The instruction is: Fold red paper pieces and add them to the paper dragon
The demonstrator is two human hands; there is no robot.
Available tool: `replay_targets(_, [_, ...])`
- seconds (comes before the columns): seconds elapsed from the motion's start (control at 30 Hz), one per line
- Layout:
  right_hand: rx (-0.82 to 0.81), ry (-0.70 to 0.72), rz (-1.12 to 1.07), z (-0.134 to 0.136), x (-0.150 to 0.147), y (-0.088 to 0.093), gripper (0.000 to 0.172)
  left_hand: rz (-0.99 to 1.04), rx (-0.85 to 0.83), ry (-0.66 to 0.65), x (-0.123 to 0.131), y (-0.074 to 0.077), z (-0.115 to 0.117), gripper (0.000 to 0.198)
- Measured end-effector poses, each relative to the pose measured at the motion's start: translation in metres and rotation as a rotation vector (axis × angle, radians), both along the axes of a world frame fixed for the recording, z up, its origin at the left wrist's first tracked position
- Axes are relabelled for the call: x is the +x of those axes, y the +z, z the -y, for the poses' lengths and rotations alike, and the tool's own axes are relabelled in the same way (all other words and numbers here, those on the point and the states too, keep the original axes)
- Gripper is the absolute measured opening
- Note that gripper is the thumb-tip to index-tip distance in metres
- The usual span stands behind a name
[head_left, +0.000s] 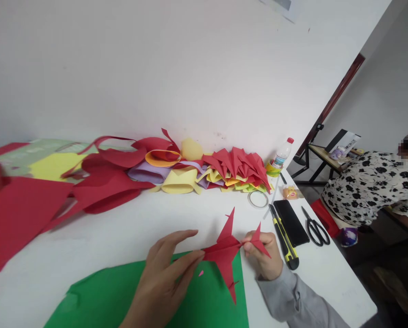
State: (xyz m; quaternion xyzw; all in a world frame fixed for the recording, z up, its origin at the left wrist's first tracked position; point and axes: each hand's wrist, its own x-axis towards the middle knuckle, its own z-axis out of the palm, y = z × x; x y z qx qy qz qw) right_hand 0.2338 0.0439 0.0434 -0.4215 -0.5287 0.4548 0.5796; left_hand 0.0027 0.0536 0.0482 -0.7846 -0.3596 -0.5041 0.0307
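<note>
Left hand [169,273]: fingers long and nearly straight, tips closed on the left tip of the red paper figure [224,257].
Right hand [263,257]: curled, thumb and forefinger pinching the figure's right-hand point; grey sleeve [292,296] on that arm.
Red paper figure: folded, spiky, one point up and one down; held between both hands just over the right edge of the green sheet [121,296].
Green sheet: flat on the white worktop [104,237], near edge, under the left hand; tiny pink scrap [201,273] on it by the figure.
Back of worktop: pile of folded figures [238,171], mostly red with some yellow and green below, against the wall; to its left are curled paper offcuts [156,168] in red, purple, yellow and orange.
Left side: big red sheets [19,214], with yellow and pale green sheets behind.
Right of hands: yellow-black utility knife [284,239] just beside the right hand, then a black flat slab [291,223], then scissors [316,230].
Further back: tape roll [258,198], small orange packet [291,193], plastic bottle [281,155] with red cap.
Writing: bottle label too small to read; knife brand not legible.
Co-worker [371,187]: seated far right in a black-and-white floral top, well apart from the hands.
</note>
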Motion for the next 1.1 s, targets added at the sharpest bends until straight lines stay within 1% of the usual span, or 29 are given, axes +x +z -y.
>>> replay_targets(0.13, [-0.068,-0.030,-0.082,-0.005,0.002,-0.002,0.021,0.022,-0.045,0.006,-0.003,-0.001,-0.002,0.013])
replay_targets(0.37, [-0.115,-0.099,-0.160,-0.010,0.002,0.001,0.027,0.066,-0.111,0.010,-0.005,-0.001,-0.005,0.014])
replay_targets(0.6, [-0.135,-0.118,-0.191,-0.011,0.002,0.001,0.029,0.083,-0.136,0.005,-0.004,-0.001,-0.004,0.014])
replay_targets(0.77, [-0.137,-0.125,-0.196,-0.012,0.003,0.000,0.028,0.107,-0.183,-0.010,-0.004,-0.001,-0.003,0.017])
replay_targets(0.93, [-0.140,-0.130,-0.206,-0.013,0.004,-0.003,0.031,0.119,-0.171,-0.034,-0.003,-0.001,-0.003,0.015])
replay_targets(1.1, [-0.146,-0.113,-0.214,-0.013,0.004,-0.002,0.032,0.166,-0.227,-0.060,-0.001,-0.001,-0.003,0.016])
